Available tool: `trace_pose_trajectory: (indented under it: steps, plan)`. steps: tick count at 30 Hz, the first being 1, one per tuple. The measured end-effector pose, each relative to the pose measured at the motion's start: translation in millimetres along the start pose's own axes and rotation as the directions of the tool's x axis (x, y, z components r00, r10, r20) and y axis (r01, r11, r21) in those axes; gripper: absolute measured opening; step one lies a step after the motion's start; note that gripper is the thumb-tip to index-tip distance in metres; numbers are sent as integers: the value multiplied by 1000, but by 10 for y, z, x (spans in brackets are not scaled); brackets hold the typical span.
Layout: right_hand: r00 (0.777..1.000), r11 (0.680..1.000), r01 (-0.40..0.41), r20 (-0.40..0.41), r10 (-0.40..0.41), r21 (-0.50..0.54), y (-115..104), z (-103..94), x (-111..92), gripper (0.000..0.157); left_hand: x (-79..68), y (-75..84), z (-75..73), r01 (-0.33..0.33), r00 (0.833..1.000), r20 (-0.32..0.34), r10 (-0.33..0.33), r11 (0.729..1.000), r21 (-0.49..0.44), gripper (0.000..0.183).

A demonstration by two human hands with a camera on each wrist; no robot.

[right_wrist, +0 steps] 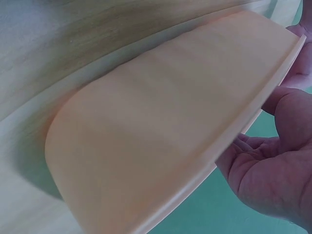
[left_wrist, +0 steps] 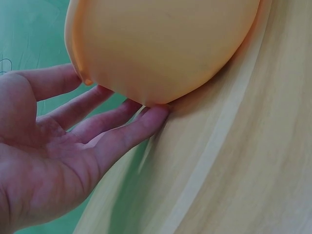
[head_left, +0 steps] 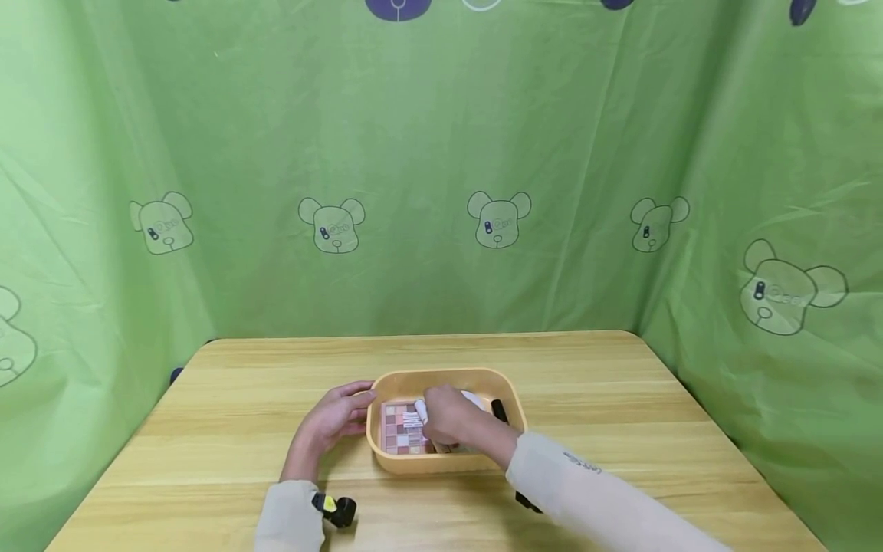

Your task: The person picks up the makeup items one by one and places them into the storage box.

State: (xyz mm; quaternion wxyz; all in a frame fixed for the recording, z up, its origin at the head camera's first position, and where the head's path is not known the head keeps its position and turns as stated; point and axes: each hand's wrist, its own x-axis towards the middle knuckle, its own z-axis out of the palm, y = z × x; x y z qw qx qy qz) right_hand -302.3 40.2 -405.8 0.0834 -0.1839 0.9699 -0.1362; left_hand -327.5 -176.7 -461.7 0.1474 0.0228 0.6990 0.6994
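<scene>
An orange-yellow plastic basin point(head_left: 448, 464) stands on the wooden table in the head view. My left hand point(head_left: 336, 416) is at its left end; in the left wrist view the thumb touches the rim and the loosely extended fingers touch the outer wall. Inside the basin, my right hand point(head_left: 448, 418) has curled fingers around a small white tube point(head_left: 421, 410), partly covered. Under the tube lies a pink eyeshadow palette point(head_left: 393, 441) with many square pans. In the right wrist view, the basin wall point(right_wrist: 161, 117) hides the right fingertips.
A black stick-like item point(head_left: 500, 411) leans inside the basin's right end, and a round white item point(head_left: 473, 399) shows behind the right hand. The wooden table point(head_left: 621, 429) extends around the basin. A green printed curtain point(head_left: 414, 291) surrounds the table's back and sides.
</scene>
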Motion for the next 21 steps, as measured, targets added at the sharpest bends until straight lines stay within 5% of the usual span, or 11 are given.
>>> trace_pose_trajectory:
  steps: [11,14,21]
  plan:
    - [996,987,-4,-86,18,162,115,-42,-28,8,-26,58,29,-1,1000,-15,1,1000,14,45]
    - [990,978,8,-140,22,210,163,-122,-55,23,-49,112,34,-3,999,-43,4,1000,23,42]
    - [940,947,-18,-318,126,321,389,-351,-154,38,-114,284,-1,-69,980,-178,90,990,124,44]
